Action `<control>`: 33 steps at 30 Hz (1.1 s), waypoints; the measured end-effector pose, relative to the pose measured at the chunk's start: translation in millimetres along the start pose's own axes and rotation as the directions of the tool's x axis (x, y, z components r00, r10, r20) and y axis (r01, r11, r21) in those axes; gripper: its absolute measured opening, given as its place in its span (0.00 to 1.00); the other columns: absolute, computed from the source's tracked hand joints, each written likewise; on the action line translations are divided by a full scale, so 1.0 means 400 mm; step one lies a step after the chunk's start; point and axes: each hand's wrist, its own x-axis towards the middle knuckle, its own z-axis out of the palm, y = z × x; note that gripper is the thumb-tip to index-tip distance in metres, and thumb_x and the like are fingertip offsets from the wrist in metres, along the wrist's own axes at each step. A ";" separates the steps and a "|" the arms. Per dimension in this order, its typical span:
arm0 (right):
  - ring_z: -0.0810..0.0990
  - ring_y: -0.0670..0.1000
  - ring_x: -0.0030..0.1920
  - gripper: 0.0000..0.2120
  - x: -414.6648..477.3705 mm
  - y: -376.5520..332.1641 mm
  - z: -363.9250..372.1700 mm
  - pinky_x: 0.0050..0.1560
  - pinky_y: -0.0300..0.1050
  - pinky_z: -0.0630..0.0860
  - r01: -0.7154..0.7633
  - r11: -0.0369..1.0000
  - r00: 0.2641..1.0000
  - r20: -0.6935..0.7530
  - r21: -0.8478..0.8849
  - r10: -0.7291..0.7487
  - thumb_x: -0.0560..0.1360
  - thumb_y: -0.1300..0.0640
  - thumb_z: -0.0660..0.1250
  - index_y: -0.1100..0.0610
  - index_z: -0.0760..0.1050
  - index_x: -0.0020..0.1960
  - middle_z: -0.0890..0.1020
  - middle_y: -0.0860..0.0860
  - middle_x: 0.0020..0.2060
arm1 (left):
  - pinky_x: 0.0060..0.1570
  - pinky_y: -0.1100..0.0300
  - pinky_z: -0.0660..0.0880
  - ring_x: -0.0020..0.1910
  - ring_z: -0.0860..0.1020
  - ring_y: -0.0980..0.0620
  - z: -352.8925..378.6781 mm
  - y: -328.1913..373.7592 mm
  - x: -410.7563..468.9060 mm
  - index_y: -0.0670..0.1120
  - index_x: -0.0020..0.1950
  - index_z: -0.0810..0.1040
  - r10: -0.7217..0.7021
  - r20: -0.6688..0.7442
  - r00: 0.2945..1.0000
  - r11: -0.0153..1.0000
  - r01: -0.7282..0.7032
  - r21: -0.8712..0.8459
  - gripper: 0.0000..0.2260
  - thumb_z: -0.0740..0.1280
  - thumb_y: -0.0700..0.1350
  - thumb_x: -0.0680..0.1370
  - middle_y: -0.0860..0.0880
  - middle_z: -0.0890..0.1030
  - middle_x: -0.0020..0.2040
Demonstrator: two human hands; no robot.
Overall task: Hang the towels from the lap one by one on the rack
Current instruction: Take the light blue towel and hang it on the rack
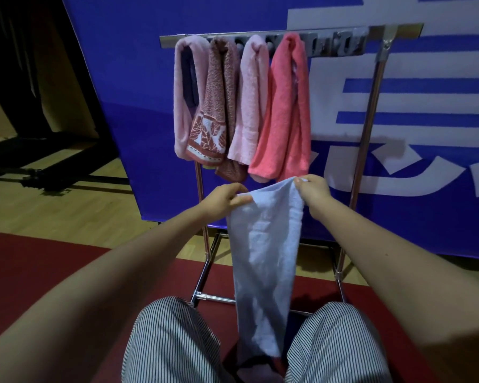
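A pale blue towel (pixel 263 261) hangs lengthwise between my knees, its top edge stretched between both hands. My left hand (pixel 224 196) pinches the top left corner and my right hand (pixel 311 187) pinches the top right corner. Both hands are below the hanging towels, in front of the metal rack (pixel 371 111). On the rack's top bar hang several towels: a light pink one (pixel 181 106) at the left, a brown-red patterned one (pixel 219 106), another light pink one (pixel 250 106) and a coral one (pixel 286 111). The bar's right part, with its hooks (pixel 338 45), is bare.
A blue and white banner (pixel 426 134) stands right behind the rack. The rack's base tubes (pixel 213 297) rest on red carpet close to my striped trouser knees (pixel 174 341). A dark cloth (pixel 257 367) lies low between my legs. Wooden floor and dark equipment lie to the left.
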 end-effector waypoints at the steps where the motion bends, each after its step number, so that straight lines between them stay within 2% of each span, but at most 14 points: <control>1: 0.70 0.47 0.34 0.13 0.001 -0.001 0.003 0.32 0.38 0.67 -0.008 1.000 1.000 0.013 0.004 0.008 0.77 0.62 0.61 0.55 0.71 0.34 0.73 0.49 0.32 | 0.36 0.71 0.68 0.39 0.73 0.61 0.000 0.000 0.000 0.45 0.53 0.78 0.021 0.020 1.000 0.999 -0.022 0.028 0.10 0.67 0.49 0.77 0.55 0.76 0.40; 3: 0.68 0.46 0.31 0.15 0.000 -0.002 0.008 0.31 0.39 0.66 -0.020 1.000 0.999 0.036 -0.004 0.020 0.77 0.63 0.60 0.54 0.69 0.32 0.72 0.49 0.30 | 0.32 0.72 0.67 0.33 0.72 0.64 0.000 -0.007 0.002 0.46 0.44 0.78 0.047 0.040 0.998 0.998 -0.049 0.047 0.07 0.69 0.49 0.75 0.57 0.74 0.34; 6: 0.68 0.47 0.31 0.14 0.000 -0.002 0.008 0.32 0.40 0.66 -0.017 1.000 0.999 0.050 -0.007 0.017 0.76 0.63 0.61 0.56 0.70 0.32 0.72 0.51 0.30 | 0.30 0.67 0.62 0.28 0.67 0.60 -0.005 -0.029 0.004 0.42 0.35 0.74 0.059 -0.028 0.998 0.997 -0.057 0.047 0.15 0.66 0.49 0.77 0.52 0.68 0.29; 9: 0.69 0.48 0.32 0.14 -0.003 0.003 0.009 0.33 0.40 0.66 0.008 0.999 0.997 0.083 -0.031 -0.005 0.76 0.64 0.62 0.57 0.69 0.32 0.72 0.51 0.30 | 0.38 0.58 0.66 0.36 0.69 0.54 -0.013 -0.050 0.008 0.36 0.40 0.76 0.039 -0.053 0.998 0.991 -0.032 0.131 0.13 0.63 0.44 0.79 0.47 0.72 0.36; 12: 0.69 0.47 0.32 0.14 -0.011 -0.002 0.019 0.33 0.39 0.67 0.038 0.999 0.992 0.123 -0.034 -0.034 0.77 0.64 0.62 0.56 0.69 0.32 0.72 0.51 0.30 | 0.40 0.56 0.68 0.39 0.71 0.49 -0.012 -0.063 0.010 0.38 0.42 0.75 -0.008 0.000 1.000 0.985 0.008 0.171 0.07 0.59 0.35 0.78 0.44 0.75 0.39; 15: 0.70 0.46 0.32 0.10 -0.019 -0.028 0.031 0.29 0.33 0.70 0.095 0.994 0.982 0.166 -0.052 -0.085 0.77 0.64 0.62 0.59 0.73 0.36 0.72 0.50 0.31 | 0.49 0.54 0.74 0.50 0.76 0.50 0.001 -0.055 0.004 0.40 0.58 0.75 -0.047 0.103 0.994 0.999 0.043 0.033 0.15 0.57 0.31 0.75 0.44 0.78 0.52; 17: 0.72 0.47 0.35 0.05 -0.022 -0.045 0.039 0.32 0.35 0.70 0.114 0.991 0.978 0.180 -0.065 -0.101 0.76 0.64 0.62 0.63 0.77 0.45 0.74 0.51 0.32 | 0.49 0.56 0.74 0.51 0.75 0.51 0.010 -0.044 -0.004 0.39 0.63 0.71 -0.085 0.176 0.981 0.987 0.107 -0.118 0.20 0.60 0.34 0.72 0.45 0.76 0.54; 19: 0.74 0.51 0.40 0.08 -0.018 -0.052 0.044 0.36 0.40 0.70 0.115 0.990 0.977 0.189 -0.085 -0.097 0.76 0.64 0.62 0.67 0.78 0.51 0.76 0.55 0.37 | 0.50 0.56 0.75 0.50 0.75 0.52 0.020 -0.038 -0.012 0.40 0.62 0.72 -0.075 0.228 0.971 0.976 0.118 -0.184 0.21 0.65 0.41 0.70 0.46 0.77 0.53; 22: 0.75 0.51 0.40 0.10 -0.022 -0.061 0.045 0.37 0.41 0.71 0.111 0.987 0.972 0.221 -0.120 -0.082 0.76 0.64 0.63 0.69 0.77 0.53 0.77 0.57 0.41 | 0.50 0.59 0.77 0.49 0.78 0.55 0.041 -0.034 -0.024 0.44 0.58 0.74 -0.045 0.261 0.964 0.961 0.113 -0.252 0.13 0.70 0.44 0.75 0.47 0.80 0.52; 24: 0.74 0.49 0.36 0.10 -0.022 -0.061 0.042 0.36 0.40 0.71 0.108 0.986 0.968 0.240 -0.124 -0.076 0.76 0.65 0.62 0.69 0.77 0.53 0.77 0.56 0.39 | 0.46 0.62 0.76 0.44 0.79 0.57 0.059 -0.028 -0.025 0.45 0.53 0.78 -0.049 0.173 0.984 0.958 0.096 -0.271 0.09 0.68 0.47 0.76 0.50 0.81 0.47; 26: 0.74 0.49 0.37 0.08 -0.022 -0.058 0.034 0.35 0.40 0.71 0.091 0.989 0.967 0.246 -0.118 -0.060 0.76 0.66 0.62 0.67 0.78 0.50 0.77 0.55 0.38 | 0.40 0.58 0.73 0.38 0.75 0.56 0.074 -0.034 -0.014 0.39 0.44 0.79 -0.077 0.035 0.996 0.967 0.083 -0.242 0.15 0.67 0.52 0.76 0.49 0.78 0.39; 28: 0.73 0.49 0.36 0.06 -0.023 -0.052 0.024 0.34 0.40 0.70 0.067 0.990 0.968 0.247 -0.121 -0.036 0.76 0.65 0.62 0.62 0.76 0.41 0.75 0.53 0.34 | 0.36 0.56 0.67 0.34 0.70 0.55 0.080 -0.046 -0.005 0.36 0.36 0.75 -0.102 -0.081 0.992 0.976 0.084 -0.199 0.22 0.65 0.56 0.75 0.48 0.73 0.32; 30: 0.73 0.48 0.33 0.11 -0.024 -0.045 0.016 0.34 0.40 0.70 0.051 0.991 0.968 0.249 -0.123 -0.019 0.75 0.66 0.63 0.58 0.74 0.35 0.75 0.52 0.32 | 0.35 0.55 0.63 0.32 0.68 0.53 0.080 -0.054 0.004 0.38 0.33 0.71 -0.098 -0.172 0.980 0.989 0.078 -0.122 0.22 0.64 0.56 0.75 0.48 0.70 0.30; 33: 0.73 0.48 0.32 0.12 -0.032 -0.036 0.018 0.33 0.41 0.71 0.041 0.991 0.967 0.253 -0.131 -0.006 0.75 0.66 0.63 0.58 0.73 0.33 0.75 0.53 0.32 | 0.34 0.55 0.59 0.31 0.64 0.51 0.079 -0.049 0.025 0.45 0.29 0.62 -0.114 -0.286 0.951 0.993 0.118 -0.003 0.20 0.64 0.49 0.77 0.50 0.63 0.27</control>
